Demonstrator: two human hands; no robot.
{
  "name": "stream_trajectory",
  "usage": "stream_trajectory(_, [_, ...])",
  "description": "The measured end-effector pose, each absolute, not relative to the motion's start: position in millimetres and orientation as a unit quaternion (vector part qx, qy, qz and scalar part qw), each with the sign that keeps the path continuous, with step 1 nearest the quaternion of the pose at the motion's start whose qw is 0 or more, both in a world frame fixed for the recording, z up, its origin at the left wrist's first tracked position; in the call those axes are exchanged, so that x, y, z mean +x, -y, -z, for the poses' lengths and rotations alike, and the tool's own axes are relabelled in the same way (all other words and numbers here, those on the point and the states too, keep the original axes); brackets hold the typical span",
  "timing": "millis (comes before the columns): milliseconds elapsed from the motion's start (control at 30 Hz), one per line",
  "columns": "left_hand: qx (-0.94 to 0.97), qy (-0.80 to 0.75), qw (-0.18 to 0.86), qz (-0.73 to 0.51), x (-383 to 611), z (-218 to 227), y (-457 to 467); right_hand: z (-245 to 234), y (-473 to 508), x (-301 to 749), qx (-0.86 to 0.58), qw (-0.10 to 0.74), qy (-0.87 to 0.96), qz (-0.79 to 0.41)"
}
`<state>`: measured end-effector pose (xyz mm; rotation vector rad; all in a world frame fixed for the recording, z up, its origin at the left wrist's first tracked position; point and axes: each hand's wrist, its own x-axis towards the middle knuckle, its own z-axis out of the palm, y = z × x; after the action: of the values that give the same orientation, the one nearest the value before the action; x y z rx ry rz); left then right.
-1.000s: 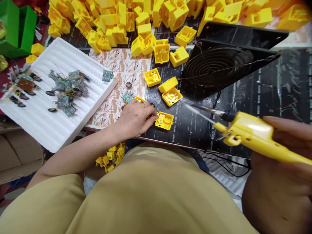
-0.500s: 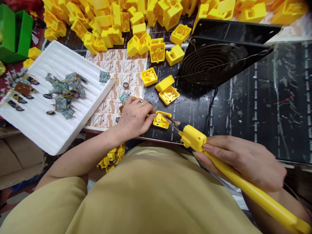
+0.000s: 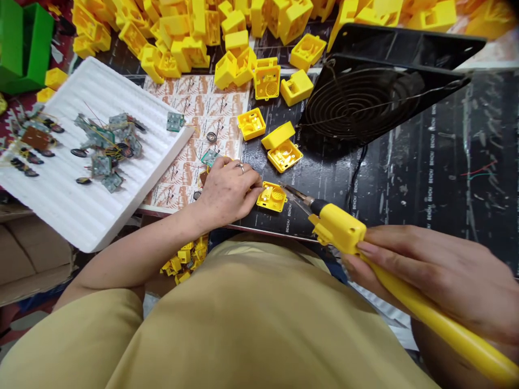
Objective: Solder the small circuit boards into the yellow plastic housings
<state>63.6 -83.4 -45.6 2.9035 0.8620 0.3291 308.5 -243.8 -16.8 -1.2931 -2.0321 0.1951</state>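
My left hand (image 3: pixel 227 190), a ring on one finger, rests on the black bench mat (image 3: pixel 405 178) with its fingertips pinching the left edge of a small open yellow plastic case (image 3: pixel 272 196). My right hand (image 3: pixel 433 275) is wrapped round the long handle of a yellow soldering iron (image 3: pixel 344 229). The iron's metal tip (image 3: pixel 292 192) points at the right side of the case, just short of it. A small green circuit board (image 3: pixel 211 158) and a round black part (image 3: pixel 211 137) lie just beyond my left hand.
A white foam tray (image 3: pixel 73 200) with several wired circuit boards lies at the left. A heap of yellow cases (image 3: pixel 227 32) fills the back. A tilted black fan (image 3: pixel 365 97) stands at the right. Green bins (image 3: pixel 22 46) sit far left.
The iron swung in from the right to the case, touched it half a second ago, and its tip has now backed off slightly to the right. My left hand stayed on the case.
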Motion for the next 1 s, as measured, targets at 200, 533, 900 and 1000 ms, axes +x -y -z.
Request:
stream_trajectory(200, [0.954, -0.282, 0.034, -0.095, 64, 44, 83, 25, 244, 308, -0.502, 0.355, 0.783, -0.097])
stream_trajectory(533, [0.955, -0.278, 0.042, -0.093, 65, 45, 81, 23, 234, 305, -0.461, 0.363, 0.808, -0.054])
stream_trajectory(900, [0.953, -0.282, 0.062, -0.092, 63, 44, 80, 29, 238, 314, -0.518, 0.385, 0.759, -0.085])
stream_trajectory(1000, [0.939, -0.294, 0.136, -0.113, 60, 45, 78, 30, 239, 317, -0.533, 0.375, 0.756, -0.057])
